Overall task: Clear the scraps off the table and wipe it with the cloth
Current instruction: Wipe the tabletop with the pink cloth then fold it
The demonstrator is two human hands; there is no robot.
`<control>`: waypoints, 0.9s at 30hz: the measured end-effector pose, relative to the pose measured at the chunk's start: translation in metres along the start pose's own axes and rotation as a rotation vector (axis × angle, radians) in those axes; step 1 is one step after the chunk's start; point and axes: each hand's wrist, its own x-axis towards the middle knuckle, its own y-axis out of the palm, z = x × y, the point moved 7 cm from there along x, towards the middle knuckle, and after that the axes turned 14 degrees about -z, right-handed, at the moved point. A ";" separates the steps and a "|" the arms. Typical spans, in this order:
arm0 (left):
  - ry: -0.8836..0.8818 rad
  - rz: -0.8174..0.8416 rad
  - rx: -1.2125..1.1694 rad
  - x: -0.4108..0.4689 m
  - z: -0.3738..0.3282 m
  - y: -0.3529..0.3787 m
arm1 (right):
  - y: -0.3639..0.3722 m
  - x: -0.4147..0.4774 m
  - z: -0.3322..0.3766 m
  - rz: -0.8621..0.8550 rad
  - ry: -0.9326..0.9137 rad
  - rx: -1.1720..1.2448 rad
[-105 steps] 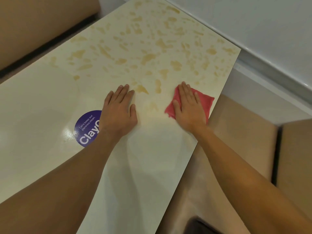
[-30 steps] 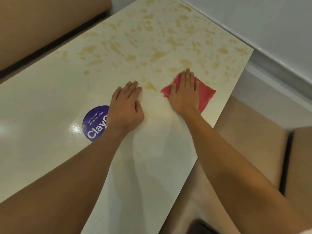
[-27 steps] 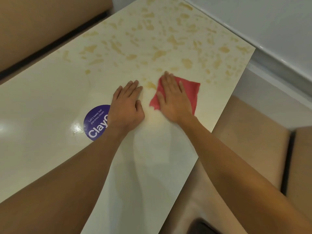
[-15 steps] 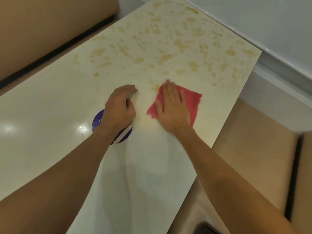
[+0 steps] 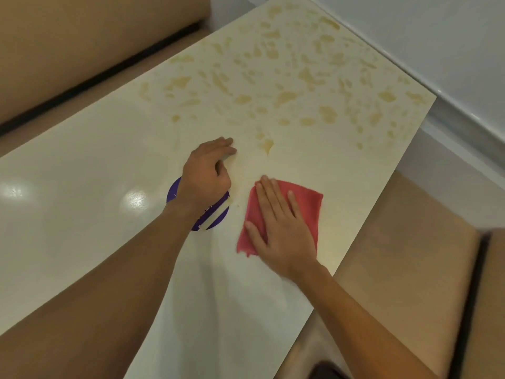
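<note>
Counter (image 5: 82,187): cream, glossy, with two light reflections on its left part. The far half carries many yellowish-brown splotches (image 5: 287,97). One separate splotch (image 5: 267,145) lies nearer, just beyond the space between the two hands.

Cloth (image 5: 308,203): red, roughly square, lying flat on the counter near its right edge, on the near side of the splotched area. Its near left corner looks slightly ragged.

Right hand (image 5: 284,231): palm down on the cloth, fingers straight and slightly spread, pressing it to the counter. The hand covers the cloth's left and near part; the far right corner shows bare.

Left hand (image 5: 205,173): on the counter just left of the cloth, not touching it. The fingers are bent, with the tips down at the surface. Whether they pinch anything cannot be told from this angle.

Sticker (image 5: 216,217): round, purple, stuck to the counter, mostly hidden under the left hand and wrist. A pale strip crosses its visible part.

Surroundings: tan bench seats (image 5: 410,255) on either side of the counter; a pale wall (image 5: 437,36) at its far end.
</note>
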 end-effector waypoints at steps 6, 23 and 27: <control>-0.173 0.099 -0.082 0.009 -0.002 -0.009 | 0.015 0.073 -0.018 -0.102 0.355 -0.071; -0.324 0.018 -0.139 0.018 0.002 -0.010 | 0.014 0.065 -0.012 -0.109 0.333 -0.051; -0.089 -0.058 -0.058 0.007 -0.003 -0.005 | 0.002 0.007 -0.006 -0.042 0.092 0.036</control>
